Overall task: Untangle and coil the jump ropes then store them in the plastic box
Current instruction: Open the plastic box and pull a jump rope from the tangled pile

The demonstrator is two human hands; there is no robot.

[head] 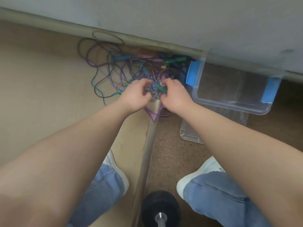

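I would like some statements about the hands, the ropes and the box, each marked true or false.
1. Both hands grip the tangle of jump ropes. True: the left hand and the right hand pinch strands in it.
2. The plastic box already holds coiled ropes. False: no ropes lie in it.
3. The box has blue latches. True.
4. The ropes lie on a table. False: they lie on the floor by the wall.
5. The lid is on the box. False: it lies beside the box.
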